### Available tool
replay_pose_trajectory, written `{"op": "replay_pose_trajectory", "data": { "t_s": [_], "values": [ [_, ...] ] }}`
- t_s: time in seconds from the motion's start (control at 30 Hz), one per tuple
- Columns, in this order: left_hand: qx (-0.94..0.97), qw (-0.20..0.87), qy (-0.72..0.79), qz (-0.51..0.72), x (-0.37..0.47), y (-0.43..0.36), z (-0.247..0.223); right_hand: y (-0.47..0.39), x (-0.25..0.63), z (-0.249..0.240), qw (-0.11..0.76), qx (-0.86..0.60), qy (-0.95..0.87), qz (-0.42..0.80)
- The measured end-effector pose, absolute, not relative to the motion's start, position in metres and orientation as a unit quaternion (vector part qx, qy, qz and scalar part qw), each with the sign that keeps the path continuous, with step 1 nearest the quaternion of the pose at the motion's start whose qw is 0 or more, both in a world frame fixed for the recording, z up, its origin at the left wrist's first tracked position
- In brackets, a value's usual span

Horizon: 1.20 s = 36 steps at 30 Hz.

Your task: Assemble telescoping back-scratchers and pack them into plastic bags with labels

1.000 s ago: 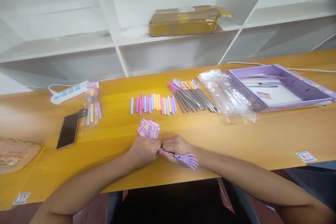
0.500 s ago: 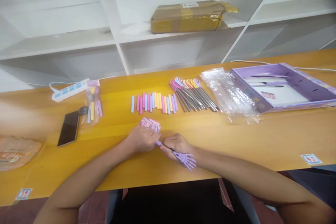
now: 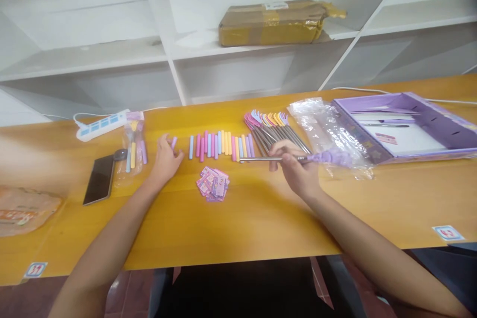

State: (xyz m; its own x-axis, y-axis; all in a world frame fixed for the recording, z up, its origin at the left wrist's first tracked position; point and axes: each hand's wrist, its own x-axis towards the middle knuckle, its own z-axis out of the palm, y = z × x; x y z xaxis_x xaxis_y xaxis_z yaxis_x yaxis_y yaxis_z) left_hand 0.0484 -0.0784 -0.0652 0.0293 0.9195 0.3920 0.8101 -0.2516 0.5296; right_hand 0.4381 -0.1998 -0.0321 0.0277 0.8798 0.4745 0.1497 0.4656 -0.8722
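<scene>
My left hand is at the left end of the row of coloured handle sleeves, its fingers closed on a short purple handle sleeve. In my right hand is a back scratcher, held nearly level. Its bare metal rod points left and its purple hand-shaped head, blurred, points right. Just behind that hand lie several back scratchers with metal rods and pink, blue, yellow and purple heads. Between my two arms sits a loose pile of small pink and purple cards.
Clear plastic bags lie beside an open purple box on the right. At left are a phone, a power strip and a bagged set of coloured pieces. A taped carton rests on the shelf behind.
My hands have parted from the middle. The purple sleeve came off the rod and went left with my left hand; my right hand carried the back scratcher right and away from me, uncovering the cards.
</scene>
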Motion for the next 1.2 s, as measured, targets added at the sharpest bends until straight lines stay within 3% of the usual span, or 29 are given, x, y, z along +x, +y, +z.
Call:
{"op": "replay_pose_trajectory", "data": {
  "t_s": [0.1, 0.2, 0.33, 0.47, 0.57, 0.93, 1.2],
  "values": [
    [0.723, 0.119, 0.597, 0.326, 0.053, -0.078, -0.081, -0.177, 0.458, -0.012, 0.604, -0.486, -0.571, 0.270],
    [0.753, 0.098, 0.571, 0.311, 0.055, -0.079, -0.087, -0.151, 0.490, 0.013, 0.560, -0.583, -0.568, 0.157],
    [0.766, 0.091, 0.551, 0.318, 0.058, -0.081, -0.090, -0.112, 0.526, 0.023, 0.382, -0.679, -0.626, 0.006],
    [0.763, 0.115, 0.542, 0.333, 0.059, -0.083, -0.092, -0.083, 0.530, 0.002, 0.133, -0.686, -0.715, 0.007],
    [0.756, 0.132, 0.538, 0.349, 0.058, -0.084, -0.091, -0.071, 0.521, -0.013, 0.051, -0.674, -0.736, 0.024],
    [0.760, 0.187, 0.501, 0.370, 0.062, -0.088, -0.080, -0.077, 0.505, -0.018, 0.080, -0.664, -0.743, 0.026],
    [0.749, 0.088, 0.544, 0.369, 0.031, -0.074, -0.051, -0.139, 0.508, -0.029, 0.244, -0.601, -0.760, 0.024]
  ]
}}
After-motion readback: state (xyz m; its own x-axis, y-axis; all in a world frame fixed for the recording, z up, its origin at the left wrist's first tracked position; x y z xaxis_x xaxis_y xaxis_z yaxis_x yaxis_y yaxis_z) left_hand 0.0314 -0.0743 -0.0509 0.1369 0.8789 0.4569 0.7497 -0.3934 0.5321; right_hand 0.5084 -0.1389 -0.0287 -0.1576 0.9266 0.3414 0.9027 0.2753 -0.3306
